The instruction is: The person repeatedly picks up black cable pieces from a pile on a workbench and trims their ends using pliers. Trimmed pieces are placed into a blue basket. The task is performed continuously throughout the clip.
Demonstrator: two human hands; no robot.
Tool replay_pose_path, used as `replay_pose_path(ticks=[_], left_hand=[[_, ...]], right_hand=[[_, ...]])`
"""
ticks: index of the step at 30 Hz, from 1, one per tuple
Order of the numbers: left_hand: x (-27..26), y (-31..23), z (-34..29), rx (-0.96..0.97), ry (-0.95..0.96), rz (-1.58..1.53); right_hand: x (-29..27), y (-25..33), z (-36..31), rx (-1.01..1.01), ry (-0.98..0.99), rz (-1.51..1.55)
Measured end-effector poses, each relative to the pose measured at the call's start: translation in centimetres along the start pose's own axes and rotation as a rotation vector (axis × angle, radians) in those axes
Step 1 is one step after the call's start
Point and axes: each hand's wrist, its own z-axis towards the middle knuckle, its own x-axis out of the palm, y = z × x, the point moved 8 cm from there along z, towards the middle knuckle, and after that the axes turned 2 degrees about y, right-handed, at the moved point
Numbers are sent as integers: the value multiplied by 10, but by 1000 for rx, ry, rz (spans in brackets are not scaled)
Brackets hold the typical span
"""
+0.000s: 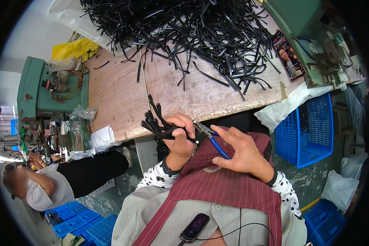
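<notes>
The pliers (212, 140) show a metal head (204, 129) and smooth blue plastic-looking grips (220, 149); the heaped black strips (229, 53) look like plastic, glossy in places; the tabletop (115, 90) is matt wood-like board, rough along its front edge; the apron (233, 186) is matt cloth; the blue crate (289, 139), plastic.

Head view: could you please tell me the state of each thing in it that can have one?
Left hand, closed around held strips
Held strips, bunched
Right hand, holding pliers
Pliers, open or shut unclear
Loose strips, heaped on table
Phone, screen lit
Chest device, screen lit
Yellow bag, crumpled
Left machine, running or not unclear
</notes>
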Motion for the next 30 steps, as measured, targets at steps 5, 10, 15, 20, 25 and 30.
replay_pose_path(ticks=[5, 10, 15, 20, 25, 30], left_hand=[[-11, 17, -5, -218, -158, -251], [-21, 44, 0, -491, -180, -222], [-16, 74, 45, -502, 107, 637], [39, 115, 70, -371, 415, 1003], [26, 113, 65, -227, 441, 1309], [-19, 107, 66, -379, 432, 1342]], right_hand=[[5, -7, -1, 26, 18, -6], [9, -10, -2, 91, 22, -15], [7, -4, -7, 0, -26, 9], [3, -6, -14, -49, -74, -24], [-7, -13, -20, -17, -94, -64], [1, -21, -20, -1, -75, -79]])
